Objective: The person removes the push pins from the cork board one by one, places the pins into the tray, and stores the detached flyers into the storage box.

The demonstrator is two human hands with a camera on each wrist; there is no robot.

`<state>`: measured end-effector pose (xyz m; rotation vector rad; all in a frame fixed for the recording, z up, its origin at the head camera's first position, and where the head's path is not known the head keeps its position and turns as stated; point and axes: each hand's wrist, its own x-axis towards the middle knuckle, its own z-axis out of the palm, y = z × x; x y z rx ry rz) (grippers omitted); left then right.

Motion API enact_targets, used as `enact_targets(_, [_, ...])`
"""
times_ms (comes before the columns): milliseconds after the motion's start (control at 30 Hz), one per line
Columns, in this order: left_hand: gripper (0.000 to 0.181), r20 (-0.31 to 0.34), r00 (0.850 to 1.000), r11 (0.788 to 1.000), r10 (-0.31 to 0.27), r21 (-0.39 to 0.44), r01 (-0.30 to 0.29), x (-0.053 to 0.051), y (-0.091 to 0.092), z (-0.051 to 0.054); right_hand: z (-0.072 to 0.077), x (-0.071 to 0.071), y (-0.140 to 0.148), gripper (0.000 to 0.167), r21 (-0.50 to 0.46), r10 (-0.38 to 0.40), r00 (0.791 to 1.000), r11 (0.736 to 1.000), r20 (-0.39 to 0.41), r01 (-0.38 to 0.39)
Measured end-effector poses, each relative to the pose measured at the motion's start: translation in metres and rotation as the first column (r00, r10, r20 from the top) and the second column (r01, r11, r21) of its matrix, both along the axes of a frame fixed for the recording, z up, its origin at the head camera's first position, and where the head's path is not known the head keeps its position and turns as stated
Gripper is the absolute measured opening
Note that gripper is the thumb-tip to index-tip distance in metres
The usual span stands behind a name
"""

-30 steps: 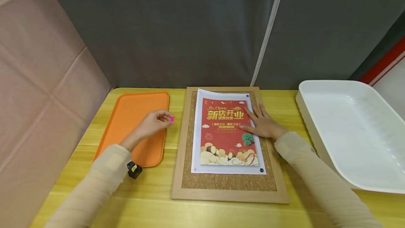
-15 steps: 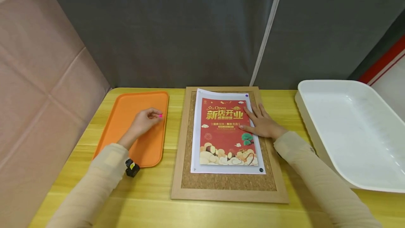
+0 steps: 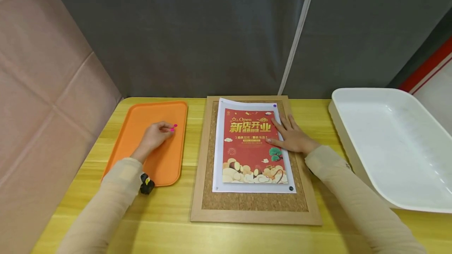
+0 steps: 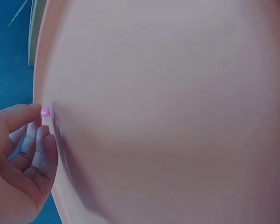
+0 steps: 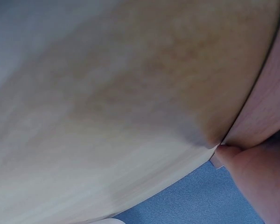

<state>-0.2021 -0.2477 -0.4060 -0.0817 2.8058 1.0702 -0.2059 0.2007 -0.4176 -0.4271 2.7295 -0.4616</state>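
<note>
In the head view my left hand (image 3: 156, 138) is over the right part of the orange tray (image 3: 141, 120). Its thumb and fingertips pinch a small pink push pin (image 4: 45, 112), seen close in the left wrist view. My right hand (image 3: 294, 136) lies flat with spread fingers on the right edge of a red poster (image 3: 252, 140). This poster lies on a white sheet (image 3: 219, 160) on a cork board (image 3: 256, 204) with a wooden frame. A purple pin (image 3: 274, 106) sits at the sheet's top right corner and a dark pin (image 3: 291, 188) at its bottom right.
A deep white tub (image 3: 395, 140) stands at the right end of the wooden table (image 3: 166, 222). A dark grey curtain (image 3: 197, 38) hangs behind the table. A pinkish padded wall (image 3: 46, 89) borders its left side.
My left hand has moved left, from the gap between tray and board to over the tray, with the pink push pin in its fingertips. My right hand has stayed on the poster.
</note>
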Motion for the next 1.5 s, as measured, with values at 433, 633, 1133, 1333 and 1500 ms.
enact_targets(433, [0.024,0.017,1.000,0.999,-0.002,-0.033,0.002,0.0012,-0.0041,-0.0001,0.0000,0.0000,0.0003,0.095,-0.004,0.004,1.000,1.000,-0.002,-0.004])
enact_targets(633, [0.023,0.020,1.000,0.998,-0.006,-0.060,0.008,0.0015,-0.0040,0.0000,0.0016,0.0017,-0.0002,0.094,-0.005,0.008,1.000,1.000,-0.008,-0.008])
enact_targets(1133, [0.027,0.041,0.999,0.998,-0.024,-0.063,0.027,0.0002,-0.0044,0.0002,0.0003,0.0005,-0.0004,0.095,-0.007,0.004,1.000,1.000,-0.006,-0.004])
enact_targets(1333, [0.031,0.067,0.997,0.999,-0.028,-0.032,0.030,-0.0007,-0.0045,0.0022,0.0016,0.0011,-0.0007,0.094,-0.008,0.005,1.000,1.000,-0.005,-0.005])
enact_targets(1500, [0.033,0.035,0.999,0.999,-0.035,-0.002,0.035,-0.0001,-0.0048,0.0068,0.0019,0.0008,0.0001,0.094,-0.009,0.004,1.000,1.000,-0.003,-0.004])
